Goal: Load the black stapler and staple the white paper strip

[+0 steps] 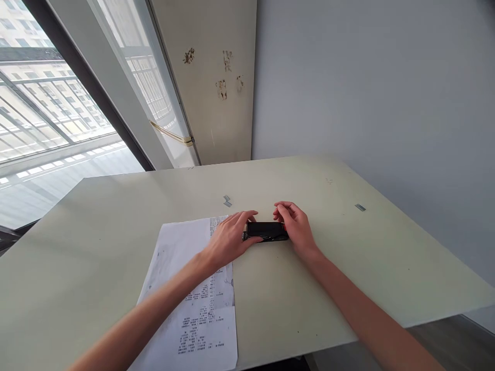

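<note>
A black oblong object lies crosswise on the table, with a metallic bit at its left end and a little red at its right end. I cannot make out its exact kind. My left hand grips its left end, thumb along the near side and fingers on the far side. At the right end is my right hand, its fingers curled in and thumb against the forefinger. Whether something small sits in that pinch is hidden. The right hand's palm partly covers the red end.
Printed paper sheets lie on the pale table under my left forearm. Small grey tape-like pieces are at the back, and another grey strip is at the right. A grey wall and a window stand beyond.
</note>
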Demonstrator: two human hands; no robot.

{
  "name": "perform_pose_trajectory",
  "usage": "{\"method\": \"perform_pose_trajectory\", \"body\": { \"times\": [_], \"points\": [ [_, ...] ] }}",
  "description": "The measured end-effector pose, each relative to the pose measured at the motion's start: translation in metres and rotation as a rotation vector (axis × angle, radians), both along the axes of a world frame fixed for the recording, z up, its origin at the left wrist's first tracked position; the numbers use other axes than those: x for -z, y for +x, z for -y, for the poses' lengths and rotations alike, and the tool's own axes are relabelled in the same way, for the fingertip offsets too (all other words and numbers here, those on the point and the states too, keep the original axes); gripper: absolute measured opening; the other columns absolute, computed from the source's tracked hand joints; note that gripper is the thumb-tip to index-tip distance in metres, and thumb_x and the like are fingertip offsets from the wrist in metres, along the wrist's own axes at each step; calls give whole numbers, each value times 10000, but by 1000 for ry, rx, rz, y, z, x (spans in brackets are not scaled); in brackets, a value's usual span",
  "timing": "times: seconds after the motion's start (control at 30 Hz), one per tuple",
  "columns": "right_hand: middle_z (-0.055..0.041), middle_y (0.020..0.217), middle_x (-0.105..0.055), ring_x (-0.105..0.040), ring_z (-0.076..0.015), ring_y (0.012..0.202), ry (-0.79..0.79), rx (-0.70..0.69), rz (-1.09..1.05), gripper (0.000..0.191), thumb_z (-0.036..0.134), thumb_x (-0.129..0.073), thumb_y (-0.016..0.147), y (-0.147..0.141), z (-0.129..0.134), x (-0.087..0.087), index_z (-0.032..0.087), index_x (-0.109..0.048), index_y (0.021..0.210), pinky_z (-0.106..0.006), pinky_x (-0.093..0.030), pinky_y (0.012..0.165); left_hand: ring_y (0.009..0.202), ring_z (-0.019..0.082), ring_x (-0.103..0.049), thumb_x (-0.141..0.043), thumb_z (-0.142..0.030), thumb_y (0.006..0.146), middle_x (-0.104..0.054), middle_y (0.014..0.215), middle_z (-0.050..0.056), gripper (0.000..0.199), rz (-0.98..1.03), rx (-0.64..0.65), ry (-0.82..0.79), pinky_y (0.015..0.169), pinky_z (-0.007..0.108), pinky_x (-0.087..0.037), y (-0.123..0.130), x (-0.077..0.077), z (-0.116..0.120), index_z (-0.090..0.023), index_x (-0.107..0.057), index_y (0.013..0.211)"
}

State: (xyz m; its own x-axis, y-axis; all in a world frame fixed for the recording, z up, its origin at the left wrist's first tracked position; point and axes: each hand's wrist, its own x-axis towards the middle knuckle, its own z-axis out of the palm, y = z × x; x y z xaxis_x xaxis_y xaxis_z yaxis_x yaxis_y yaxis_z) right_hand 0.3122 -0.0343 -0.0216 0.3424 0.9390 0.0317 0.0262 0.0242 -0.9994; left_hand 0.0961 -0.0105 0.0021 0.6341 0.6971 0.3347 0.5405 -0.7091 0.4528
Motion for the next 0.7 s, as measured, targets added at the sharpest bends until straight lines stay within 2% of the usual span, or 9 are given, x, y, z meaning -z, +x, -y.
{"method": "perform_pose_trajectory", "body": {
  "times": [0.17,0.27,0.4,0.57,0.7],
  "points": [
    [-62,924,-724,-664,-227,922,-4,2,74,379,584,-633,941,1,2,1,227,-699,1048,-388,-534,877,1031,251,-720,-740,-440,963,-747,1142,42,331,-1,-28,-12,967,449,-571,-21,2,-1,-252,-636,1215],
    [-65,945,-728,-661,-228,939,-9,7,106,364,571,-631,949,4,2,1,227,-697,1051,-391,-527,892,1016,251,-710,-717,-442,981,-747,1146,57,245,-1,-19,-3,950,450,-574,-24,4,-1,-234,-698,1109],
    [-67,929,-728,-664,-238,937,-23,1,142,369,575,-636,946,4,1,2,226,-701,1048,-396,-523,886,953,243,-698,-672,-449,1017,-752,1089,62,231,23,-13,28,905,445,-574,-23,10,-1,-228,-731,994],
    [-63,929,-740,-678,-243,936,-43,-22,210,379,595,-611,964,4,2,4,238,-704,1049,-396,-531,883,945,243,-681,-658,-425,1036,-754,1075,64,212,50,-27,72,860,427,-569,-22,19,3,-222,-718,1016],
    [-65,944,-748,-683,-248,943,-64,-40,252,373,588,-623,964,7,1,5,238,-715,1054,-397,-532,872,932,237,-680,-645,-411,1048,-752,1081,63,209,23,-11,92,847,416,-559,-24,21,5,-212,-704,1024]
  ]
}}
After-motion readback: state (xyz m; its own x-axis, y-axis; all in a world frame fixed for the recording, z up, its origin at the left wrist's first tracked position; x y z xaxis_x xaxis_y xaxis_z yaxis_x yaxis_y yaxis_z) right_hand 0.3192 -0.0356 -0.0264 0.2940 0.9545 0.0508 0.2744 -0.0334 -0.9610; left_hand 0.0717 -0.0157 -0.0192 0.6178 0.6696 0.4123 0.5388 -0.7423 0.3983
